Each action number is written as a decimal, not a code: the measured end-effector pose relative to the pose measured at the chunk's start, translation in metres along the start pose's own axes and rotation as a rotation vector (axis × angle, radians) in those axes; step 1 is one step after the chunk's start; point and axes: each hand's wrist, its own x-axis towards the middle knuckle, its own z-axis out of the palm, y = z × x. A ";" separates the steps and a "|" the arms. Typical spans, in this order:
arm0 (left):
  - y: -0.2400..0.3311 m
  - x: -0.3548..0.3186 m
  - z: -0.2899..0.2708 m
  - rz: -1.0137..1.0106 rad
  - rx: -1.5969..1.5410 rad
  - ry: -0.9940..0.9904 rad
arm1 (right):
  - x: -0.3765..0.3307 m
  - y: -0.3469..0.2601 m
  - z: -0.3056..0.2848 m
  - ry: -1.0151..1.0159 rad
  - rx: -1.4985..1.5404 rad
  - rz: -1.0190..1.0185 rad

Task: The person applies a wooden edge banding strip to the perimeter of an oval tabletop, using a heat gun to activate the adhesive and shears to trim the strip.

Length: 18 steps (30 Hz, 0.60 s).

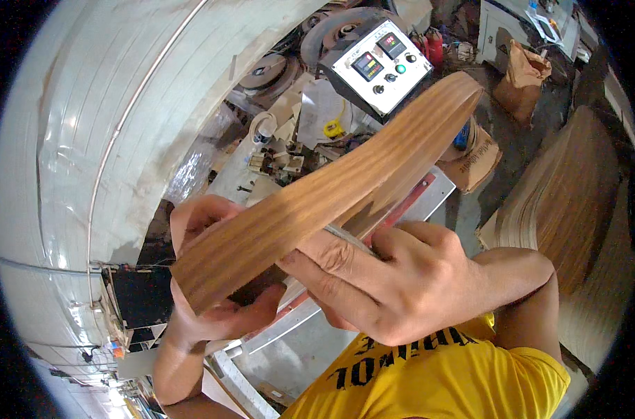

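A long brown wood-grain strip, like edge banding or veneer, runs diagonally across the middle and curls over in a loop at its far right end. My left hand is wrapped round its near left end from behind and below; the strip hides part of the palm and fingers. My right hand grips the strip near its lower edge, index and middle fingers pointing left and pressed against it. The right fingertips are partly covered. Beneath both hands lies a light machine bed with a red edge.
A white control panel with displays and knobs stands beyond the strip. Nearby lie a yellow tape measure and small metal parts. A cardboard box, paper bag and wood-grain stack are at right; a pale wall is at left.
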 end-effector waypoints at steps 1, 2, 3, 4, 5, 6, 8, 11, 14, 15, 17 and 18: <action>0.000 -0.001 0.003 -0.021 -0.032 0.010 | -0.001 0.000 -0.001 0.001 -0.007 0.005; 0.001 -0.002 0.004 -0.043 -0.064 0.020 | -0.003 0.001 -0.001 0.015 -0.034 0.005; 0.002 0.001 0.004 -0.044 -0.043 -0.004 | -0.004 0.004 -0.003 0.014 -0.046 0.005; 0.005 0.004 0.002 -0.044 -0.022 -0.029 | -0.006 0.007 -0.004 0.013 -0.059 0.007; 0.005 0.005 0.002 -0.049 -0.017 -0.043 | -0.005 0.010 -0.008 0.001 -0.060 0.012; 0.006 0.006 0.001 -0.052 -0.011 -0.058 | -0.006 0.010 -0.009 0.002 -0.062 0.019; 0.006 0.006 0.001 -0.065 -0.035 -0.063 | -0.007 0.012 -0.010 0.014 -0.061 0.015; 0.004 0.005 0.002 -0.066 -0.085 -0.049 | -0.007 0.016 -0.013 0.006 -0.046 0.025; 0.000 0.005 0.003 0.004 -0.090 -0.018 | -0.007 0.019 -0.019 -0.025 -0.076 0.020; 0.000 0.006 0.004 -0.001 -0.087 -0.024 | -0.008 0.020 -0.019 -0.030 -0.089 0.019; 0.000 0.007 0.005 -0.011 -0.095 -0.024 | -0.009 0.021 -0.017 -0.037 -0.103 0.016; 0.001 0.007 0.005 -0.014 -0.102 -0.018 | -0.009 0.020 -0.018 -0.036 -0.113 0.018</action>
